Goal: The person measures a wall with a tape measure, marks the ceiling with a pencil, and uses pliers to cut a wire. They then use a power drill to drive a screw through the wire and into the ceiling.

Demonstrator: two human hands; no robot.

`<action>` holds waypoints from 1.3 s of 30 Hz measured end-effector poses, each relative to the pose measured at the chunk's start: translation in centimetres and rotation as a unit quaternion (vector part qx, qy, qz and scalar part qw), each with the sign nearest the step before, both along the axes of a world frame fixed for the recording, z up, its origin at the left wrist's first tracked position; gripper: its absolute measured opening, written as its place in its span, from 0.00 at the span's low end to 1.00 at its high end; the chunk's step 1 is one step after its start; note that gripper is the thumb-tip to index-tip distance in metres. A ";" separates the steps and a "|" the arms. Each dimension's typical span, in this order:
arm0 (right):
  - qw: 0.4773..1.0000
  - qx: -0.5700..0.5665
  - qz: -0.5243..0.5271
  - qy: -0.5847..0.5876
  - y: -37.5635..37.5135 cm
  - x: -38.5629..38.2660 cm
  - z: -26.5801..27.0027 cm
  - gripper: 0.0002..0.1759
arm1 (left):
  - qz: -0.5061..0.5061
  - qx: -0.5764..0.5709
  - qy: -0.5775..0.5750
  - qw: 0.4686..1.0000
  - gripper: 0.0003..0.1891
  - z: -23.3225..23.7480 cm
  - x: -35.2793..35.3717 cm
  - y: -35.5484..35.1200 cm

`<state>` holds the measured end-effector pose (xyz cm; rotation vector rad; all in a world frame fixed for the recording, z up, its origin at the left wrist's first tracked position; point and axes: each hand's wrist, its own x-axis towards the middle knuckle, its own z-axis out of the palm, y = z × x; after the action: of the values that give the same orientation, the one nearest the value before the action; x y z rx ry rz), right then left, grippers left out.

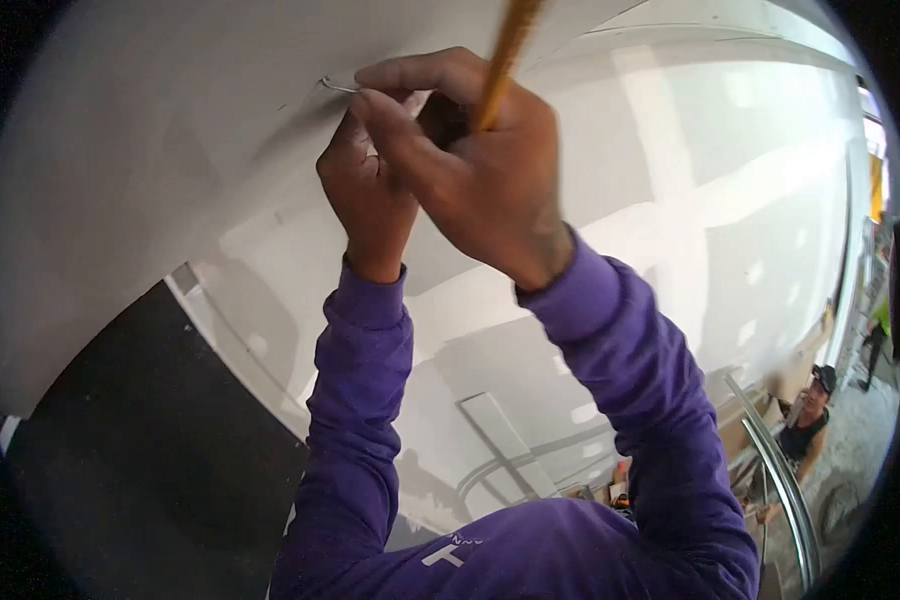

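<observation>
Both of my hands are raised to a white overhead panel. A thin bent wire sticks out of the panel at a small dark mark. My right hand is closed, its thumb and forefinger pinching the wire's near end. A yellow-orange pencil is tucked between the fingers of that same hand, pointing up. Close behind, my left hand is closed beside the wire. Its fingertips are mostly hidden by my right hand, so what they hold cannot be made out.
A white wall with patched plaster joints runs behind my arms. To the lower left is a large dark panel. Down at the right are curved-looking metal rails and a person in a dark cap. Boards lean on the wall.
</observation>
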<state>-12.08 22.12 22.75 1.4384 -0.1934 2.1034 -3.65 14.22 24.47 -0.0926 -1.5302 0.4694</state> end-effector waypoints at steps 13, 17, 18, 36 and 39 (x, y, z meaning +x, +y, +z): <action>0.929 -0.110 -0.346 -0.069 0.8 2.9 1.2 0.08 | 0.104 0.005 -0.002 0.995 0.23 0.3 -0.3 -1.8; 0.904 -0.155 -0.395 -0.053 -0.9 3.2 -0.4 0.08 | 0.170 -0.036 -0.052 0.983 0.16 0.3 -0.2 -2.6; 0.902 -0.179 -0.387 -0.075 -0.8 3.4 -1.6 0.08 | 0.180 -0.060 -0.074 0.979 0.15 0.1 -0.3 -2.7; 0.347 0.803 -0.167 -0.454 24.5 4.2 -60.0 0.12 | -0.081 0.386 -0.782 0.483 0.11 -56.2 -11.2 -2.1; 0.283 0.794 -0.167 -0.512 27.6 9.1 -59.1 0.10 | -0.161 0.401 -0.839 0.331 0.17 -64.2 -10.6 6.2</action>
<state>-3.00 49.70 -36.32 -0.1274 -3.3343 1.4815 -14.22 20.41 -39.75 -0.0835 -3.4750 -1.3799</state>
